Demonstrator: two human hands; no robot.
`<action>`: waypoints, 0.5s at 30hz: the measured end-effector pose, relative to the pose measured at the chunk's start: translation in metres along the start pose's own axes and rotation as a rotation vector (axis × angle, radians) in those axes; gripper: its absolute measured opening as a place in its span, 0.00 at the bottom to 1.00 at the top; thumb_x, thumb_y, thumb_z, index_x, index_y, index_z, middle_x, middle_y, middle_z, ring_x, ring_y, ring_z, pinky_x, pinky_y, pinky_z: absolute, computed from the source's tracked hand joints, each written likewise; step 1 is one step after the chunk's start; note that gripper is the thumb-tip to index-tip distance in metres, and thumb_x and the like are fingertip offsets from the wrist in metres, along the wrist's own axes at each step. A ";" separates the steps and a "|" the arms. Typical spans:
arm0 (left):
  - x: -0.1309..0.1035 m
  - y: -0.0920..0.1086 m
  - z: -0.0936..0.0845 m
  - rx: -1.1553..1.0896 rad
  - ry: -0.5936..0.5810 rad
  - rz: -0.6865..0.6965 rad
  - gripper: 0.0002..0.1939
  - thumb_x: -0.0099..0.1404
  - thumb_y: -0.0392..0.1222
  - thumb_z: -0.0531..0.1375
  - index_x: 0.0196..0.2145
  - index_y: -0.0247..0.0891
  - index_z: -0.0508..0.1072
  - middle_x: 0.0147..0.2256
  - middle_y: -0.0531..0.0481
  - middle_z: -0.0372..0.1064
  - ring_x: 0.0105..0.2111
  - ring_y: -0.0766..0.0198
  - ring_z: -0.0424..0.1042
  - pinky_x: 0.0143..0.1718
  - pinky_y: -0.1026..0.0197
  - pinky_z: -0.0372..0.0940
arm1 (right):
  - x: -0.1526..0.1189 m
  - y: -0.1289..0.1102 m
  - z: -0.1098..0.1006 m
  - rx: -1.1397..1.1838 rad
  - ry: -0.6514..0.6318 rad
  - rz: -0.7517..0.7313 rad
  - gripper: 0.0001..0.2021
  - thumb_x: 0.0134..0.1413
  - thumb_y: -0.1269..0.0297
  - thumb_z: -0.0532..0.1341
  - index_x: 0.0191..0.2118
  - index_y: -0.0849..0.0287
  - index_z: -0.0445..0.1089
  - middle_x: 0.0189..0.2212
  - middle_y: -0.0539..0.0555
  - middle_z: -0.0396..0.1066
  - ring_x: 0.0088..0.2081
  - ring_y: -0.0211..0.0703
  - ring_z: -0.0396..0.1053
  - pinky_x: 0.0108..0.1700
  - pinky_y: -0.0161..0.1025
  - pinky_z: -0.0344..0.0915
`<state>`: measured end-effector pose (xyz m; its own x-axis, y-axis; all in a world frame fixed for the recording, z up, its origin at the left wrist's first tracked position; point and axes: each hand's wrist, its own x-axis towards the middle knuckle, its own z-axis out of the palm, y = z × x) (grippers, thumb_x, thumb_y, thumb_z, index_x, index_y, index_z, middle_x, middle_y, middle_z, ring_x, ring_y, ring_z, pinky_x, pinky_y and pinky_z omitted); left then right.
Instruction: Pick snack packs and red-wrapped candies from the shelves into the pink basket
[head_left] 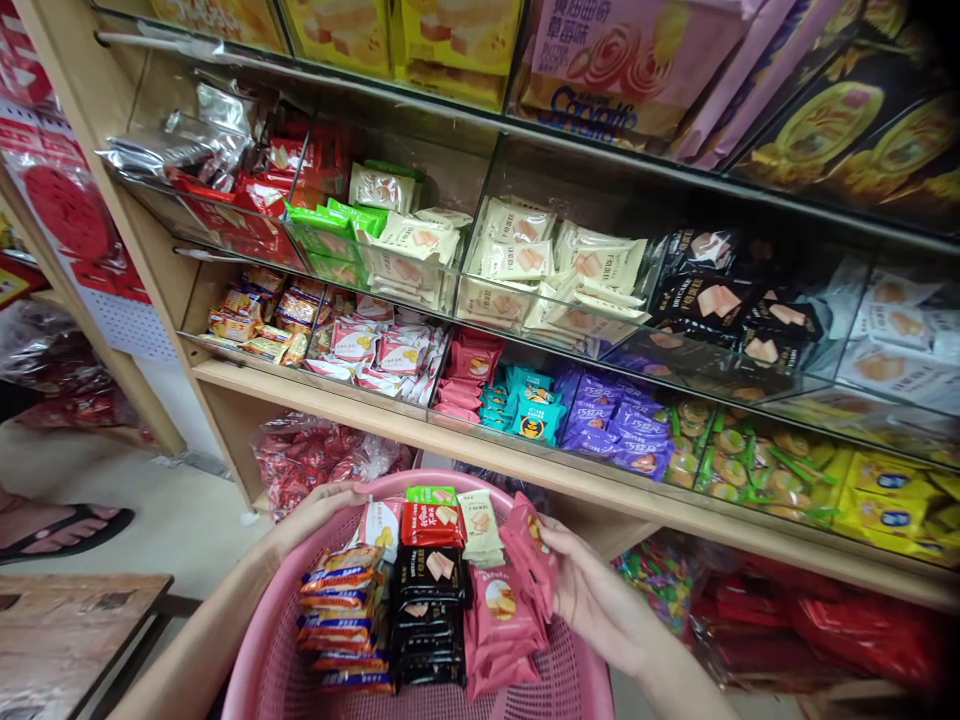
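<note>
A pink plastic basket (251, 640) is in front of me, holding rows of wrapped snacks. My left hand (322, 512) is closed on its far left rim. Between the fingers of my right hand (581, 580) is a pink snack packet (529, 548), tilted at the right end of the contents. Below it lies a stack of like pink packets (506, 615). Black packets (431, 640) fill the middle and orange-and-blue packets (345, 620) the left. Behind them are a red packet (433, 523), a cream packet (480, 525), a white packet (379, 525) and a green packet (431, 494).
Beyond the basket rises a wooden shelf (360, 408) with clear bins of snacks, including cream packets (517, 240) and purple packets (619, 420). Bagged red goods (315, 460) sit beneath it. At left are a wooden stool (75, 630) and a person's sandalled foot (67, 525).
</note>
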<state>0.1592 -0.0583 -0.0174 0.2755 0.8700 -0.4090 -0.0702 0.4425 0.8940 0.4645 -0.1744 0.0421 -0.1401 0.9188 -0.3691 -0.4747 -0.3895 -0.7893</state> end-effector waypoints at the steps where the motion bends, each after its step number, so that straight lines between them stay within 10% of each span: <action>1: -0.001 0.001 0.001 0.002 0.010 -0.001 0.13 0.49 0.42 0.66 0.32 0.34 0.72 0.27 0.47 0.73 0.24 0.64 0.70 0.25 0.66 0.64 | -0.001 -0.002 0.000 -0.038 -0.025 -0.008 0.16 0.47 0.65 0.65 0.43 0.53 0.64 0.39 0.49 0.73 0.36 0.37 0.72 0.37 0.35 0.69; 8: 0.000 -0.001 0.000 0.038 -0.008 0.022 0.12 0.49 0.45 0.66 0.29 0.35 0.71 0.25 0.49 0.72 0.23 0.64 0.69 0.24 0.66 0.62 | -0.010 -0.028 0.001 -0.505 -0.096 -0.057 0.26 0.41 0.64 0.69 0.47 0.53 0.60 0.41 0.52 0.70 0.43 0.45 0.69 0.47 0.44 0.65; 15: 0.006 -0.006 -0.004 0.031 0.038 0.005 0.12 0.49 0.44 0.65 0.29 0.34 0.70 0.25 0.48 0.72 0.22 0.63 0.69 0.24 0.65 0.63 | -0.009 -0.040 0.005 -0.508 -0.190 0.006 0.19 0.47 0.61 0.65 0.46 0.56 0.64 0.41 0.54 0.72 0.43 0.45 0.70 0.48 0.44 0.64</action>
<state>0.1578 -0.0551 -0.0258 0.2388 0.8801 -0.4104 -0.0414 0.4315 0.9012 0.4810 -0.1668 0.0795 -0.3184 0.8936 -0.3164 -0.0003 -0.3339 -0.9426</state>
